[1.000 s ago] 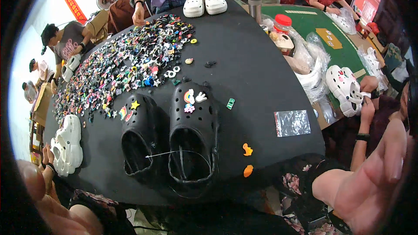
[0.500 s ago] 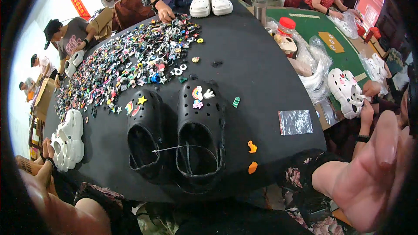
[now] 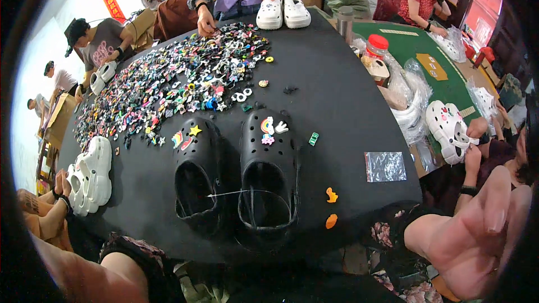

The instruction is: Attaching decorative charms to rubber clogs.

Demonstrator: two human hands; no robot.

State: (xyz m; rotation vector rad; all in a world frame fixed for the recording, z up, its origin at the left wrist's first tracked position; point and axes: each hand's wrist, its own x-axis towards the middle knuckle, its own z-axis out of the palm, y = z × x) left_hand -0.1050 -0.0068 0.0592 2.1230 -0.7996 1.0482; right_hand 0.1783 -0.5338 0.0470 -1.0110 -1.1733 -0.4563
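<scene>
My right hand (image 3: 469, 241) is raised at the lower right, its visible fingers stretched out and nothing seen in it. At the lower left my left hand (image 3: 62, 261) is cut off by the picture's rim, so its fingers are hidden. Between my arms, on the black table (image 3: 337, 112), a pair of black clogs stands with toes pointing away: a left clog (image 3: 196, 177) with star and rainbow charms, and a right clog (image 3: 268, 157) with rainbow, flower and white hand charms. A thin tie links them. Neither hand touches the clogs.
A big heap of shoe charms (image 3: 179, 78) covers the far left. Right of the clogs lie a green charm (image 3: 313, 138), two orange charms (image 3: 332, 194) and a clear bag (image 3: 386, 166). Co-workers around handle white clogs (image 3: 92, 177). A green table (image 3: 404, 50) adjoins.
The view has shifted a little, so the table and clogs sit farther right in it. The person in red has brought a hand up to the head. The clogs keep their places.
</scene>
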